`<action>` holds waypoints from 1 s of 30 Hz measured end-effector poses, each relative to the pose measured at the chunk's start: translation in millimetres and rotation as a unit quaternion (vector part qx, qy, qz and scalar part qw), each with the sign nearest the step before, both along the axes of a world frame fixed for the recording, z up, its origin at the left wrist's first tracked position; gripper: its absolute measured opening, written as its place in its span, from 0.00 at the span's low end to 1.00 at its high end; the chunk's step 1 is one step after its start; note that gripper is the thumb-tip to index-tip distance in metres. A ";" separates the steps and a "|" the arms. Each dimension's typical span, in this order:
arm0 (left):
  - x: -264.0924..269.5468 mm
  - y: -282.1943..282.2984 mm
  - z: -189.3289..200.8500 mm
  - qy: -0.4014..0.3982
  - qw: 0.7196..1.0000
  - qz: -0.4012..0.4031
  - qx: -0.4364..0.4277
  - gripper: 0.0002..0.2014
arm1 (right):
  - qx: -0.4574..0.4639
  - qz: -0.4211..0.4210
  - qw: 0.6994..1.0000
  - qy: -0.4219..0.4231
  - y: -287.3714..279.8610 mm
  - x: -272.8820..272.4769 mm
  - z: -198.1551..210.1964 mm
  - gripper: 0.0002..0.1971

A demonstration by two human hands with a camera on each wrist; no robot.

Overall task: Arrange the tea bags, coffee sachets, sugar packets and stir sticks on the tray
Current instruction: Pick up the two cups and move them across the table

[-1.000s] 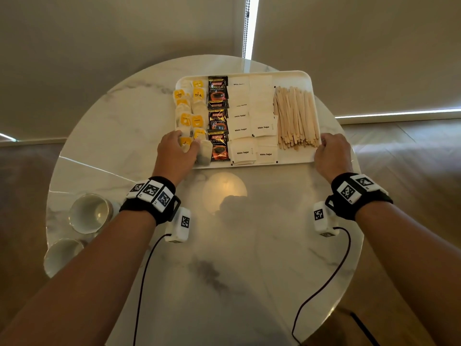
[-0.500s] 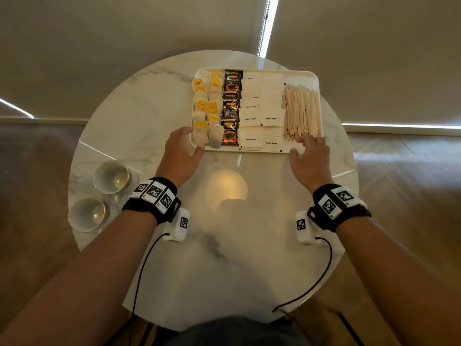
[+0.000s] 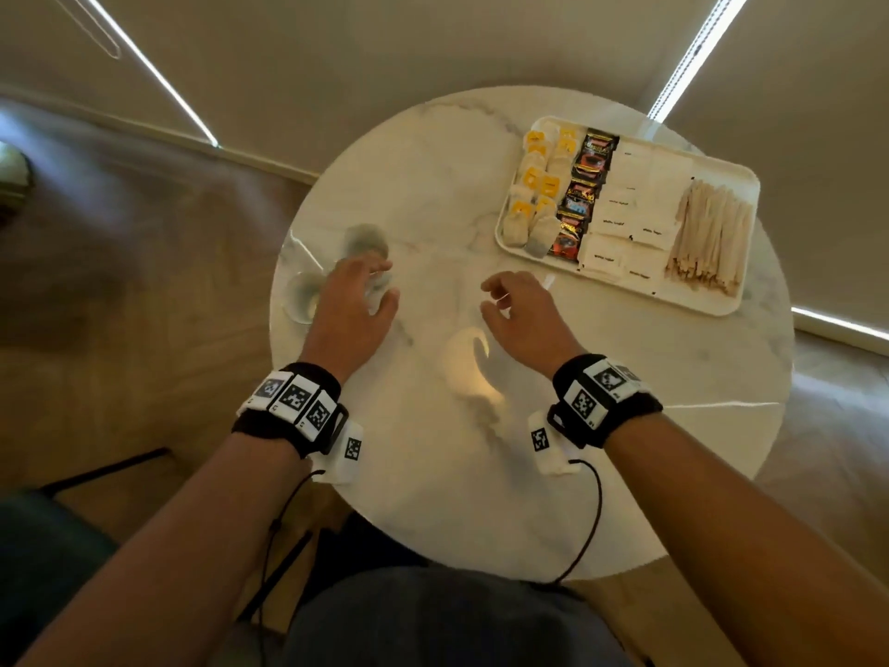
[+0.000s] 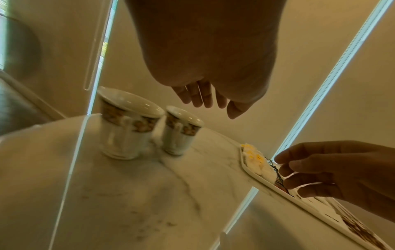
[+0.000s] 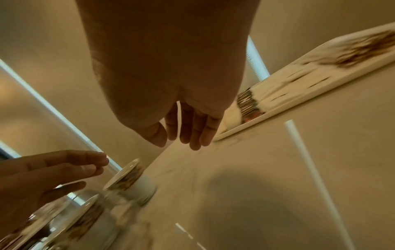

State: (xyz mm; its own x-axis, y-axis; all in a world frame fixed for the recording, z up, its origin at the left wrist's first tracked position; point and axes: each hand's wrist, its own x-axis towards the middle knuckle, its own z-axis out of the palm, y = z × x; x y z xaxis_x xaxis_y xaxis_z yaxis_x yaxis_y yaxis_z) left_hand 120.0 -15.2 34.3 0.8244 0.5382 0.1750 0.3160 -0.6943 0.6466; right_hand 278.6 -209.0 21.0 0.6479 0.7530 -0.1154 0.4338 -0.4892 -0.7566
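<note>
Both hands above the round marble table (image 3: 433, 474), palms down, neither touching anything

Left hand (image 3: 353, 310): fingers (image 4: 198, 94) straight and loosely spread, holding nothing. Two cups (image 4: 128, 128) stand just beyond and under those fingertips, side by side, upright, white with a dark patterned band below the rim. Head view blurs them; left wrist view shows them clearly, with air between fingers and rims

Right hand (image 3: 522, 312): fingers (image 5: 192, 128) relaxed, slightly bent, a little apart, holding nothing. Bare table under them

Tray (image 3: 721, 305): white, rectangular, rounded corners, flat on the table, ahead and to the right of the right fingers, near but apart. Well apart from the left fingers and the cups

On the tray, starting from the end nearest the right fingertips:
- tea bags (image 3: 534, 204), pale with yellow tags, two overlapping columns
- coffee sachets (image 3: 582, 195), dark with red and orange print, one column just beside the tea bags
- sugar packets (image 3: 635, 219), white with small black lettering, two columns, overlapping
- stir sticks (image 3: 712, 238), pale wood, one loose bundle lying lengthwise at the far end from the fingers

All four kinds lie inside the tray rim, groups touching or nearly so. Right wrist view shows the tray smeared by motion, detail unreadable there

Each wrist wears a black band with white coded markers; a black cable trails from each
</note>
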 end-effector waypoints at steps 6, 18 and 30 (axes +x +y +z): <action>-59.4 54.7 -3.0 0.038 0.998 0.052 -0.005 0.23 | -0.012 0.040 0.999 0.022 74.8 -43.5 4.4 0.19; -70.4 124.6 -13.4 0.202 0.969 -0.108 -0.097 0.52 | -0.042 -0.097 0.992 0.068 168.5 -74.0 -6.0 0.47; -63.9 154.4 -13.1 0.233 0.929 -0.236 -0.166 0.50 | -0.071 -0.088 0.991 0.068 184.7 -66.6 -23.5 0.50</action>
State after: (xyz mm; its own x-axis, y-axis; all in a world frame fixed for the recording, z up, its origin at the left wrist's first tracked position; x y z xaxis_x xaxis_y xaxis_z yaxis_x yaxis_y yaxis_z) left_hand 56.1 139.2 21.2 0.9266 0.0590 -0.3713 0.3272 -0.6129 0.7192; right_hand 212.0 -24.2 -2.5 0.7396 0.5993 -0.3065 0.2311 -0.6537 -0.7206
